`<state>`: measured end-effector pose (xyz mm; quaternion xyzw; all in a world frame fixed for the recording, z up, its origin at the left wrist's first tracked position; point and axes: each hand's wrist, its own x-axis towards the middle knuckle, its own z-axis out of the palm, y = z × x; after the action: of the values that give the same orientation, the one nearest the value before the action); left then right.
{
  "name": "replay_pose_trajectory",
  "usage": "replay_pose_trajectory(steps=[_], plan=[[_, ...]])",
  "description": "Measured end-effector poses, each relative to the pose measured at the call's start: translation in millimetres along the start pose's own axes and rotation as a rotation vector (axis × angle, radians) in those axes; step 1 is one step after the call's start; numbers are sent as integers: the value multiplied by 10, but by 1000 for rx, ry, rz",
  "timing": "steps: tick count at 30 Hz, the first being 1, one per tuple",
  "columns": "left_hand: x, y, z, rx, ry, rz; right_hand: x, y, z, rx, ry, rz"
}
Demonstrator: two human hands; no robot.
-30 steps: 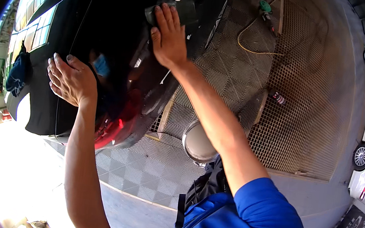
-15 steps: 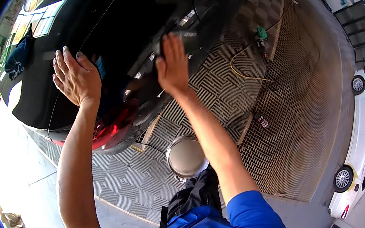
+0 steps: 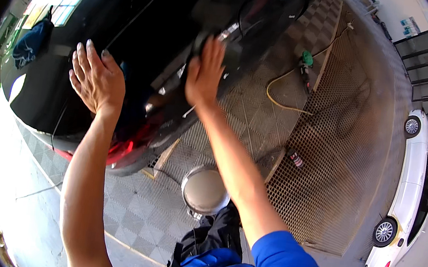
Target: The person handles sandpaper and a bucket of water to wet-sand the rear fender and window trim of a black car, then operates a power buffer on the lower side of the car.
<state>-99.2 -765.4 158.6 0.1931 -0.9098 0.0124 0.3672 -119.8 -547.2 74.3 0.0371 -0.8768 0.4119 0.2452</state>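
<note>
The black car (image 3: 152, 28), which is the item being worked, fills the upper left of my view, its red taillight (image 3: 121, 149) at the near corner. I have the left hand (image 3: 98, 79) palm down at the car's body above that corner, fingers straight and slightly spread, nothing seen in the grip; it appears to rest on the paint. I have the right hand (image 3: 204, 75) toward the car's right edge, flat, fingers extended and close together, thumb a little apart. That hand is blurred. A dark patch shows beside its fingertips; I cannot tell whether it is a pad or a reflection.

A blue cloth (image 3: 32, 42) sits at the car's left edge. The stool (image 3: 205, 189) stands on the tiled floor (image 3: 142, 205), near the car's near corner. I record a grate (image 3: 336, 193) to the right, with a can (image 3: 295, 159) lying just inside its left edge. A green tool (image 3: 306, 62) lies just outside that edge, beside a yellow hose (image 3: 282, 106). A white car (image 3: 408, 175) stands beyond the grate's right edge.
</note>
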Motion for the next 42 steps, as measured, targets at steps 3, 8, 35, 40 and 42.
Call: replay_pose_trajectory(steps=[3,8,35,40,42], plan=[[58,-44,-16,10,27,-8,-369,177,39,-53,-140,-127],[-25,53,-38,-16,9,14,239,206,-200,-28,-43,11],[28,20,-6,-32,3,10,470,206,-304,-76,-54,-169],[31,13,-8,-27,-18,5,-550,-95,81,55,1,-75],[41,-45,-7,-24,3,9,-232,66,-74,14,-74,-125]])
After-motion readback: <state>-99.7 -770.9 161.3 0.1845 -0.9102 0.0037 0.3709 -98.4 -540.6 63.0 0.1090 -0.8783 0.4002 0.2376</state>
